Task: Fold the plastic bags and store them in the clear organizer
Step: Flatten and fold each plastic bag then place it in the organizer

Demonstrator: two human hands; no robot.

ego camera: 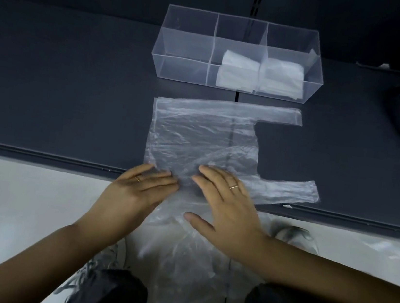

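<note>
**Bag flat, first fold pending**

Step, my read: smoothing the thin translucent plastic carrier bag [196, 135] before the first fold. It lies spread out at the front edge of the dark grey worktop [63, 82], handles pointing right. It sits just in front of the clear three-compartment plastic organizer [182, 47], which stands towards the back edge. White folded bags [259, 75] already sit in its middle and right compartments.

Grip: left hand [137, 191] and right hand [225, 205] lie side by side, palms down and fingers straight. They press the bag's near side at the front edge; nothing is pinched.

Next, likely: pinch the near long side and fold it away, lining up the handles. The film looks slippery, so one hand should pin it. More film hangs below the front edge; can't tell if it's the same bag.
</note>
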